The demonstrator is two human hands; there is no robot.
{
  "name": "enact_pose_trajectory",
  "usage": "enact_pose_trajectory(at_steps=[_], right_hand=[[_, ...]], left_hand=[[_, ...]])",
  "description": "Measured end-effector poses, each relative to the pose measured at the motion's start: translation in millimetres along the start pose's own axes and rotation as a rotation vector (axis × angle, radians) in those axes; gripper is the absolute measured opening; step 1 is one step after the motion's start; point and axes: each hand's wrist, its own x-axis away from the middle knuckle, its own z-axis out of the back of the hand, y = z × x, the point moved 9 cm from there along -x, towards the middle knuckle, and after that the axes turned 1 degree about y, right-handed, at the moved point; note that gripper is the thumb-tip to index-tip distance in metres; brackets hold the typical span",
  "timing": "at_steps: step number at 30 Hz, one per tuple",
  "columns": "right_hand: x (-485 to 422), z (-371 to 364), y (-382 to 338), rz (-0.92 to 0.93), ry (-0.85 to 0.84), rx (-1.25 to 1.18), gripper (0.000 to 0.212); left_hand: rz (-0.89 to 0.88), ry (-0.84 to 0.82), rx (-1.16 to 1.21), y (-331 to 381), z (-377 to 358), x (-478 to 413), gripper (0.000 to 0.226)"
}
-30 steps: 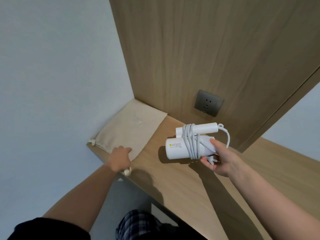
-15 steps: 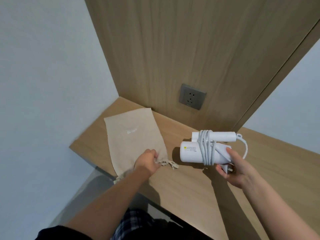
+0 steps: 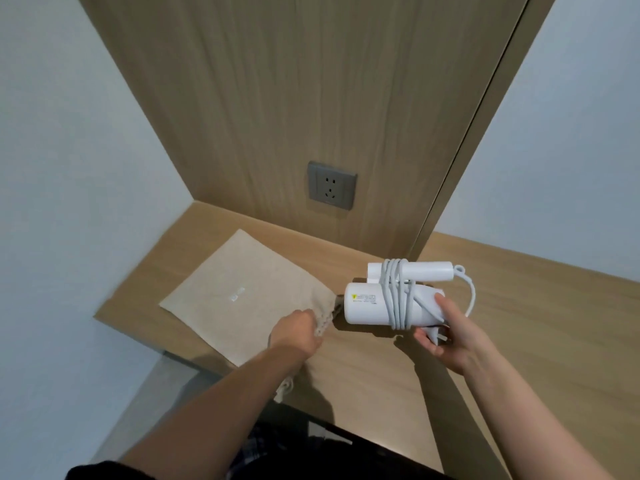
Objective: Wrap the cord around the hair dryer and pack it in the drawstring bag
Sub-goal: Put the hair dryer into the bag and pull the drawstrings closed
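Note:
A white hair dryer (image 3: 367, 306) with its handle folded and its white cord (image 3: 398, 296) wound several times around the body hangs just above the wooden shelf. My right hand (image 3: 446, 330) grips its rear end, with the plug under the palm. A flat beige drawstring bag (image 3: 239, 299) lies on the shelf to the left, its gathered mouth turned toward the dryer's nozzle. My left hand (image 3: 294, 332) pinches that mouth edge. One drawstring end (image 3: 285, 388) dangles off the shelf's front edge below my forearm.
The wooden shelf (image 3: 519, 323) meets a wood wall panel at the back, where a grey power socket (image 3: 331, 189) sits. White walls stand left and right. The shelf's front edge (image 3: 145, 337) runs near the bag.
My left hand has dragged the bag rightward and turned it, so its mouth now sits right by the dryer's nozzle. The dryer stays held in my right hand.

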Motion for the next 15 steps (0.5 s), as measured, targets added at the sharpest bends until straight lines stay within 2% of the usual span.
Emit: enact_pose_trajectory(at_steps=[3, 6, 9, 15], right_hand=[[1.1, 0.7, 4.4, -0.010, -0.020, 0.031, 0.022], [-0.4, -0.6, 9.2, -0.013, -0.038, 0.055, 0.024], [-2.7, -3.7, 14.5, -0.035, -0.061, 0.068, 0.029], [-2.4, -8.8, 20.5, -0.076, -0.117, 0.041, 0.026]], left_hand=[[0.045, -0.015, 0.231, -14.2, 3.7, -6.0, 0.011], [0.077, -0.041, 0.610, -14.0, 7.1, -6.4, 0.019], [0.053, -0.021, 0.733, 3.2, 18.7, -7.4, 0.021], [0.066, -0.055, 0.950, 12.0, 26.8, -13.4, 0.029]])
